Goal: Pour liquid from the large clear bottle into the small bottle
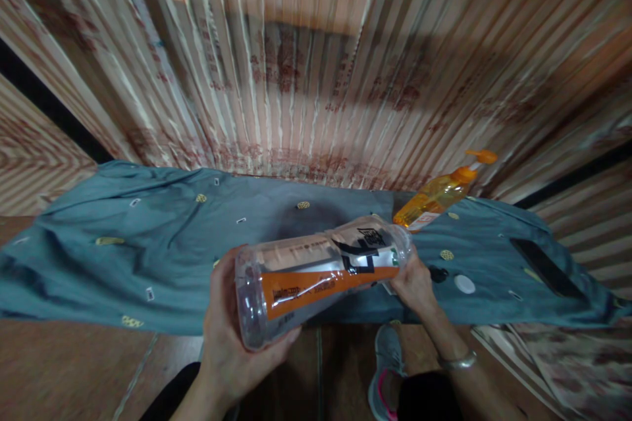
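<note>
A large clear plastic bottle (320, 270) with an orange and white label lies tilted on its side in the air between my two hands. My left hand (232, 335) wraps round its wide base from below. At the other end, my right hand (412, 279) grips the bottle near its top, with part of the fingers hidden behind it. Beyond my right hand an orange pump bottle (434, 197) stands on the cloth. A white round cap (465, 284) and a small black object (438, 274) lie just right of my right hand.
A blue-green patterned cloth (162, 243) covers the low bench or table before me. A black phone-like slab (546, 268) lies at its right end. Striped curtains (296, 79) hang behind and at the sides. Below is tiled floor (74, 368), with a grey shoe (388, 355).
</note>
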`<state>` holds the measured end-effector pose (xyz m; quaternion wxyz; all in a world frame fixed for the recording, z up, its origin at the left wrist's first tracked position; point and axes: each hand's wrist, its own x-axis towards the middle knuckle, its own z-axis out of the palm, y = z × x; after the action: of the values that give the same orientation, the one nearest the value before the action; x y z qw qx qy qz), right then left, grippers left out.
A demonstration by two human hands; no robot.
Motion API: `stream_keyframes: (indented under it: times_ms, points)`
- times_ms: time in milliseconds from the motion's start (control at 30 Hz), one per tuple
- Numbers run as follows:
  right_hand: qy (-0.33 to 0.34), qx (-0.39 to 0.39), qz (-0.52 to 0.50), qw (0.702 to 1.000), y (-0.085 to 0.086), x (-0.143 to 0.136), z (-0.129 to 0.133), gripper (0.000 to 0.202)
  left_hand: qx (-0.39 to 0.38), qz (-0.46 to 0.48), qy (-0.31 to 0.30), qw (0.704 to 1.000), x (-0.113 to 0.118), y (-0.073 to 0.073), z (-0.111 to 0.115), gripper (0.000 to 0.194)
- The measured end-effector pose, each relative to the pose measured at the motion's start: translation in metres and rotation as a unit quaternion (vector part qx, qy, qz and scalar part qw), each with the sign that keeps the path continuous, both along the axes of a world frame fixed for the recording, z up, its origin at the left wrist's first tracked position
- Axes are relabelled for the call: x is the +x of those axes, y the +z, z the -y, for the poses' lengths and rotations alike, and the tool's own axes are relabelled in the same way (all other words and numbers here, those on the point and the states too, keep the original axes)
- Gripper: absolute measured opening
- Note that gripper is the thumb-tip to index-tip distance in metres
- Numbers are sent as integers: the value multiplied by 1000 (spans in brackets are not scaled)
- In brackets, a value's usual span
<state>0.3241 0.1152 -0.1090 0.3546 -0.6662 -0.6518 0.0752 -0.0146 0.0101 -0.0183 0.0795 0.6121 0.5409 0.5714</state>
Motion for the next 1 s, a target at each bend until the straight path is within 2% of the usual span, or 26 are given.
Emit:
stream_keyframes:
  times_ms: [300,533,833,1000]
  points:
    - [5,1,-5,1000,1,0,0,53,1,-9,8,1000,-2,-1,-1,85]
    - [11,12,-6,1000,2,0,0,50,-26,-48,-48,997,-15,-2,0,96]
    - [17,4,-10,1000,2,0,1,55,3,-67,-11,998,-10,2,-4,88]
    - [15,3,-8,1000,4,-2,2,57,-9,-86,-40,995,-16,0,-3,95]
